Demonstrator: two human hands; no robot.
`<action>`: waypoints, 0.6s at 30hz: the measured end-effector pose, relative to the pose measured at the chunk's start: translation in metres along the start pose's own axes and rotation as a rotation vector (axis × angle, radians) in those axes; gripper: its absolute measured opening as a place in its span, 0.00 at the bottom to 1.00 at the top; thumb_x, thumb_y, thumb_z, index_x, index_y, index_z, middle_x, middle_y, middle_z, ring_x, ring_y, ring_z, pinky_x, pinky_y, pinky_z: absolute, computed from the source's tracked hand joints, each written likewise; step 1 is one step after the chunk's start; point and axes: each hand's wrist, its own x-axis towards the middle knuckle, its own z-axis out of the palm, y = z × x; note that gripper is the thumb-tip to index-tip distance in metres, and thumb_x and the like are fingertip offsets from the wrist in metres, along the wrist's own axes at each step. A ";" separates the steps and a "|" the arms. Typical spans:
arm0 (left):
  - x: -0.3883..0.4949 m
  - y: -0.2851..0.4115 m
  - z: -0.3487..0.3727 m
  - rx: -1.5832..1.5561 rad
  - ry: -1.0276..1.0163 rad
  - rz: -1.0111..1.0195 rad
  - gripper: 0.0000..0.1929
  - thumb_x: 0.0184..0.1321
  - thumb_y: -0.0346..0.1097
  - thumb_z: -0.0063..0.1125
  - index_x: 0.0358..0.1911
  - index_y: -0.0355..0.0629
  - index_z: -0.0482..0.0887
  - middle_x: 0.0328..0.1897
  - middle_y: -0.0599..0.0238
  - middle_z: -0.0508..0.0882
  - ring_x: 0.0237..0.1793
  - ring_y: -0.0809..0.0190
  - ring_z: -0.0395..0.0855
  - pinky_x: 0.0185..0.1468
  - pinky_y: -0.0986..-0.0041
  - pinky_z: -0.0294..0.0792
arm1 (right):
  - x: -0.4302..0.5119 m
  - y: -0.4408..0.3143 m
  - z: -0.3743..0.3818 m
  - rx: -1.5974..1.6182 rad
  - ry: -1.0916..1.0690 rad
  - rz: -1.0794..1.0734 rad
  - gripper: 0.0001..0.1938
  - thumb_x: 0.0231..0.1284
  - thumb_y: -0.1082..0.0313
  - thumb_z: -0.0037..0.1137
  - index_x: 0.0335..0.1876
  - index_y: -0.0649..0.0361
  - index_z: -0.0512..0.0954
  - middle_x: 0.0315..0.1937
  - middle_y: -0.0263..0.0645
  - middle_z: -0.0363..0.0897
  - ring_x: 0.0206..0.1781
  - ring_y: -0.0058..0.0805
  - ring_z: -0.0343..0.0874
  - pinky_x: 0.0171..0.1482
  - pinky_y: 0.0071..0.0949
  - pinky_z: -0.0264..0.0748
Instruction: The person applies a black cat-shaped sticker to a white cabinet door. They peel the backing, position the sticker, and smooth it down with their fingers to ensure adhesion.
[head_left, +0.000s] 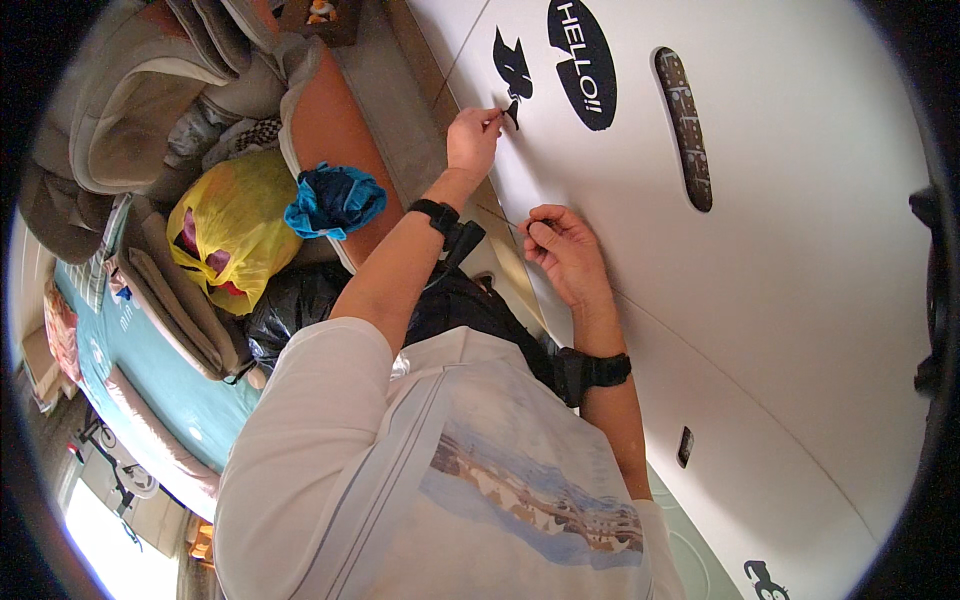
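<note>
My left hand (476, 142) reaches to a white panel surface (780, 225), its thumb and fingers pinching the lower end of a black animal-shaped sticker (514, 71). Part of that sticker lies against the panel; whether the pinched end is lifted cannot be told. Beside it is a black oval sticker (589, 82) with white lettering. Nearer to my body, my right hand (566, 251) is in front of the same panel, fingers curled, with a small dark piece (538, 223) between thumb and fingers. Both wrists wear black straps with devices.
A long patterned dark inset (686, 131) and a small one (685, 447) are in the panel; another black sticker (765, 581) is low down. At left are a beige and orange sofa (334, 127), a yellow plastic bag (240, 217), blue cloth (335, 201), a black bag (289, 307) and a bed (161, 360).
</note>
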 end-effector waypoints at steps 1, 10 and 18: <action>0.000 0.000 0.001 0.027 0.019 0.014 0.09 0.57 0.33 0.59 0.38 0.38 0.86 0.33 0.56 0.82 0.28 0.61 0.83 0.36 0.71 0.74 | -0.001 0.000 -0.001 -0.008 -0.018 0.005 0.10 0.62 0.75 0.51 0.48 0.62 0.74 0.40 0.41 0.79 0.34 0.21 0.76 0.39 0.20 0.77; 0.008 0.000 0.000 0.139 0.075 0.138 0.08 0.54 0.36 0.60 0.33 0.40 0.85 0.33 0.56 0.82 0.32 0.56 0.82 0.38 0.68 0.73 | -0.002 0.002 -0.009 0.133 -0.019 0.104 0.13 0.62 0.76 0.50 0.52 0.64 0.73 0.40 0.40 0.78 0.32 0.19 0.73 0.37 0.17 0.74; 0.003 0.009 -0.001 0.168 0.029 0.149 0.08 0.52 0.35 0.59 0.31 0.40 0.83 0.31 0.56 0.79 0.33 0.52 0.79 0.39 0.66 0.72 | -0.002 0.004 -0.014 0.145 -0.015 0.099 0.13 0.62 0.75 0.50 0.51 0.64 0.73 0.40 0.40 0.78 0.33 0.19 0.73 0.35 0.15 0.71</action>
